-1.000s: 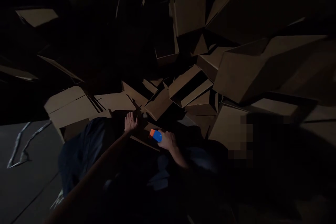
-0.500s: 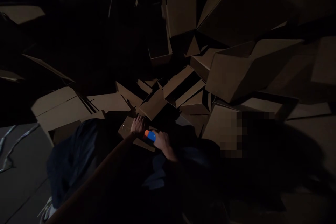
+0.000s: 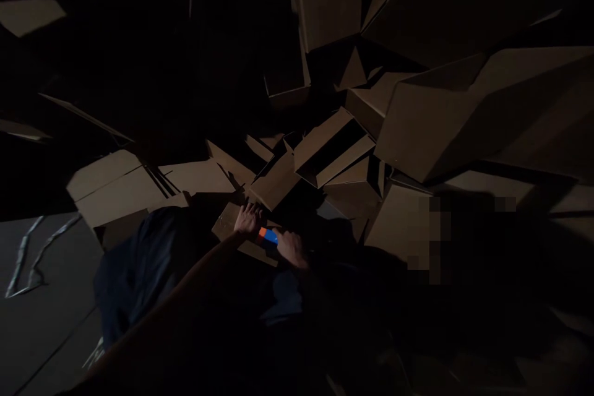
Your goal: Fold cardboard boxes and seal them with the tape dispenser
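Note:
In dim light, my right hand [image 3: 291, 249] is closed around the end of a tool with a blue and orange body [image 3: 269, 236]. Its exact kind does not show, and its tip is hidden by my other hand. My left hand [image 3: 249, 218] lies on a cardboard box [image 3: 224, 223], palm down with the fingers stretched out, just beyond the orange part. Below both hands, the box's front edge shows. I cannot tell whether the tool touches the cardboard.
Open narrow cardboard boxes [image 3: 273, 182] lie just past my hands. Larger cartons [image 3: 331, 6] are heaped behind and to the right. Flattened cardboard [image 3: 118, 185] sits at the left, above a grey floor [image 3: 51, 315] with strips of clear plastic [image 3: 34, 266]. My knee [image 3: 143, 266] is at the left.
The view has shifted a little, so the boxes appear farther apart. Both hands keep their places on the cardboard, with the right one still around the blue and orange tool.

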A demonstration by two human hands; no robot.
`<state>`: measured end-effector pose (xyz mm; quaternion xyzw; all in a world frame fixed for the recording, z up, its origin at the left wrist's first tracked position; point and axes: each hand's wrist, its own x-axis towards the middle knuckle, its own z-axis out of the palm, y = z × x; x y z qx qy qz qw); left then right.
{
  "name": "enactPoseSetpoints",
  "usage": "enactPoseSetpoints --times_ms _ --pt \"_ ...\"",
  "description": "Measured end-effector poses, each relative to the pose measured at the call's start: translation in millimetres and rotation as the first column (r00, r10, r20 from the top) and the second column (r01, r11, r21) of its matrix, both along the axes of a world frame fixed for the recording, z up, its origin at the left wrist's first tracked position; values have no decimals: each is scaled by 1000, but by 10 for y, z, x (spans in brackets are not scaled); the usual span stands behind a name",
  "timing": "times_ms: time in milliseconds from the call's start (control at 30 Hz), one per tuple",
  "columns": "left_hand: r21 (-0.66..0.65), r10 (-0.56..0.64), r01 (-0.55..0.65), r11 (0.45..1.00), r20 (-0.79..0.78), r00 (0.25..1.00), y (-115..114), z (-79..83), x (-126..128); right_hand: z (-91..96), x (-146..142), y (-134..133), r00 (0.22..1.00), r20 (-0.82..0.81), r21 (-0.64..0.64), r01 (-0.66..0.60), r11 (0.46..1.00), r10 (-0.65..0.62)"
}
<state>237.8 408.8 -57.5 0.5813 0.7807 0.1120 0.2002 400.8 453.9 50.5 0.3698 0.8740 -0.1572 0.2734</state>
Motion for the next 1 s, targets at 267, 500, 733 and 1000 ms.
enactPoseSetpoints --times_ms 267,500,733,1000 --pt "93 436 -469 878 245 866 -3 130 -125 -32 88 -62 992 -125 54 14 998 -7" --pt "146 596 -725 673 474 648 -739 69 -636 -40 127 -42 986 -167 77 11 997 2" --pt "136 319 -396 908 387 865 -1344 -394 -758 -12 124 -12 990 -142 71 -8 997 18" --pt "58 29 -31 998 45 999 -1249 -582 -872 73 113 -57 990 -139 90 -8 996 21"
